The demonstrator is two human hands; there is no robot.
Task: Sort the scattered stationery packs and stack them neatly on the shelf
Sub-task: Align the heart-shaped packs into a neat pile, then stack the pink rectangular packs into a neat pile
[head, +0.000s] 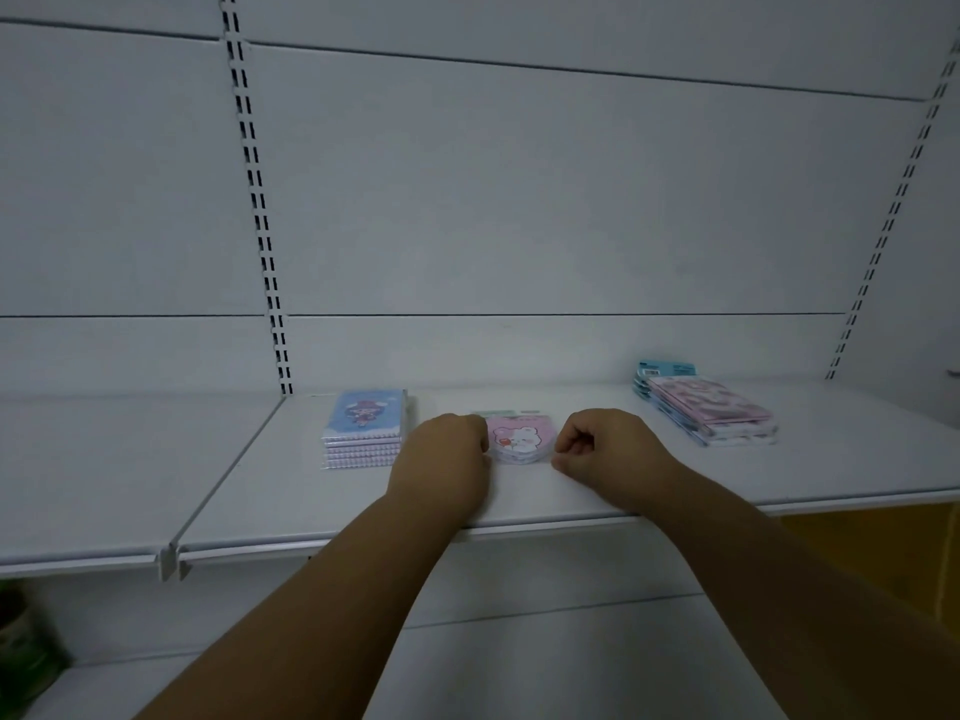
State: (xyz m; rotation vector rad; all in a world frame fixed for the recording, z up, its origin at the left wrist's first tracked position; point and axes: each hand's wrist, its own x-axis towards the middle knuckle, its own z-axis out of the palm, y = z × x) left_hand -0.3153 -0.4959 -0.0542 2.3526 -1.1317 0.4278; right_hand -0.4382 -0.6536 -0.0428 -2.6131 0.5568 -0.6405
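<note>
So both my hands are curled at the sides of the pink stack (519,440) mid-shelf (571,491), left hand (445,454) touching it and right hand (605,445) just beside, probably squaring its edges. Blue stack (366,427) sits left, mixed pile (709,407) right, keeping kinds apart.

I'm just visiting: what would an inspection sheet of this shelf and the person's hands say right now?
Surface: white shelf, dimly lit.
Job's things: blue notebook stack at left; pink bunny packs in the middle; pink-topped stack at right.
Clutter: nothing seen.
Hands: left hand and right hand flank the bunny packs, fingers curled at their edges; actual grip unclear.
Cables: nothing seen.
Surroundings: slotted uprights on the white back wall; dark green object on a lower shelf.
</note>
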